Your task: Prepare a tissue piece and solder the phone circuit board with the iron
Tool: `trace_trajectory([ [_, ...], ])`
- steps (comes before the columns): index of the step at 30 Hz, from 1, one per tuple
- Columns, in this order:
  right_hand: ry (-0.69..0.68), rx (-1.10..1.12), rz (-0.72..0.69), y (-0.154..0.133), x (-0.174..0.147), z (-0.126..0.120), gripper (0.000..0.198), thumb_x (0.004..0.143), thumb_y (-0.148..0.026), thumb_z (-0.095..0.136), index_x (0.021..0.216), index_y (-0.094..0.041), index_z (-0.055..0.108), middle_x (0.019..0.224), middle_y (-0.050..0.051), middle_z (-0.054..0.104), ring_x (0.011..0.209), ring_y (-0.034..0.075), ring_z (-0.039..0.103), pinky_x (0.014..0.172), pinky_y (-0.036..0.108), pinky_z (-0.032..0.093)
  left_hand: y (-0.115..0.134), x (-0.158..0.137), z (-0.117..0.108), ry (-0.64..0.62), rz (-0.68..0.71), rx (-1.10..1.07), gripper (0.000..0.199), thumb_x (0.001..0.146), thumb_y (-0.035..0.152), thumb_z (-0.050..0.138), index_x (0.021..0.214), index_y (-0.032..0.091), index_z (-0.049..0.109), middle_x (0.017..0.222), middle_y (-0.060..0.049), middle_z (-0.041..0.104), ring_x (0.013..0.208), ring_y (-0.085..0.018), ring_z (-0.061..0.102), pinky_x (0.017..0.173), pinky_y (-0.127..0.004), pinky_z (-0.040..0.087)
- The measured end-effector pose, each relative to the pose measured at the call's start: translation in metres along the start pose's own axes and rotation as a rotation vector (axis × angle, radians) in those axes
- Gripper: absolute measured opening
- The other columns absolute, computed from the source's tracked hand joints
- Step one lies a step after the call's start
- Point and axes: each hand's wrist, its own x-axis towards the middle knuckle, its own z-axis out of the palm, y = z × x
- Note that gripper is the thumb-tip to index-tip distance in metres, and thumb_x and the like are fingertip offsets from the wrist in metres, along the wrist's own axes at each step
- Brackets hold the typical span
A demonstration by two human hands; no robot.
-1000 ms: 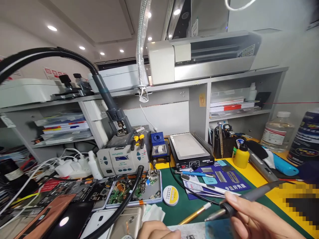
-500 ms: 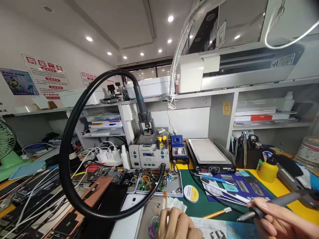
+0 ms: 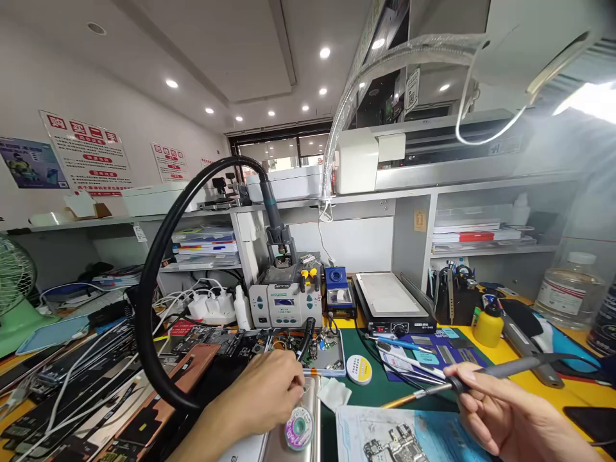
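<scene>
My right hand point(image 3: 495, 404) grips a soldering iron point(image 3: 513, 367), its metal tip pointing left above the green mat. The iron's tip overlaps a gold-handled tool point(image 3: 398, 400) lying there; whether they touch I cannot tell. My left hand point(image 3: 269, 385) is closed with fingers curled, over a phone point(image 3: 312, 443) and near the tray of small parts point(image 3: 339, 343). What its fingers hold, if anything, is hidden. Just below them lies a purple-labelled spool point(image 3: 299, 428). A bare circuit board point(image 3: 397, 443) rests on a pale blue work pad point(image 3: 349, 427) between my hands.
A hot-air station point(image 3: 287, 305) with a thick looping black hose point(image 3: 144, 321) stands behind. A heating plate point(image 3: 392, 295), a round tin point(image 3: 359, 369) and a yellow bottle point(image 3: 488, 324) are to the right. Phone parts and white cables crowd the left.
My left hand has moved left and up from the pad's edge to beside the parts tray, uncovering the spool and the circuit board. The view has shifted, bringing a lit lamp in at upper right.
</scene>
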Motion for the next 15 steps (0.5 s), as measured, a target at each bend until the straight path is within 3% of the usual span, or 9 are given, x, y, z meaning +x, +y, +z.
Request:
trace_trajectory([
  [3, -0.02, -0.01, -0.039, 0.001, -0.001, 0.003, 0.024, 0.072, -0.022, 0.084, 0.091, -0.017, 0.071, 0.063, -0.001, 0.067, 0.044, 0.009, 0.055, 0.038, 0.017, 0.049, -0.004, 0.012, 0.007, -0.097, 0.013, 0.02, 0.023, 0.095, 0.033, 0.06, 0.111, 0.016, 0.063, 0.11, -0.006, 0.067, 0.094, -0.019, 0.067, 0.082, -0.039, 0.056],
  [8, -0.079, -0.09, -0.088, 0.005, 0.01, 0.002, 0.024, 0.079, -0.03, 0.081, 0.087, -0.015, 0.065, 0.06, -0.003, 0.066, 0.038, 0.008, 0.055, 0.032, 0.015, 0.042, -0.006, 0.02, 0.01, -0.148, -0.015, 0.008, 0.029, 0.094, 0.033, 0.062, 0.119, 0.019, 0.06, 0.121, -0.007, 0.063, 0.102, -0.022, 0.065, 0.085, -0.041, 0.056],
  [12, -0.151, -0.167, -0.073, 0.008, 0.023, -0.006, 0.022, 0.095, -0.034, 0.063, 0.101, -0.013, 0.064, 0.071, -0.001, 0.069, 0.05, 0.011, 0.063, 0.039, 0.019, 0.048, -0.006, 0.024, 0.015, -0.166, -0.046, -0.032, 0.029, 0.094, 0.032, 0.062, 0.12, 0.02, 0.059, 0.122, -0.007, 0.062, 0.103, -0.022, 0.065, 0.086, -0.041, 0.055],
  [15, -0.197, -0.236, -0.057, 0.008, 0.031, -0.013, 0.023, 0.098, -0.036, 0.057, 0.101, -0.015, 0.064, 0.078, -0.001, 0.067, 0.056, 0.012, 0.064, 0.046, 0.024, 0.052, -0.003, 0.029, 0.015, -0.193, -0.055, -0.061, 0.029, 0.094, 0.032, 0.062, 0.12, 0.02, 0.06, 0.122, -0.007, 0.062, 0.103, -0.022, 0.065, 0.085, -0.04, 0.056],
])
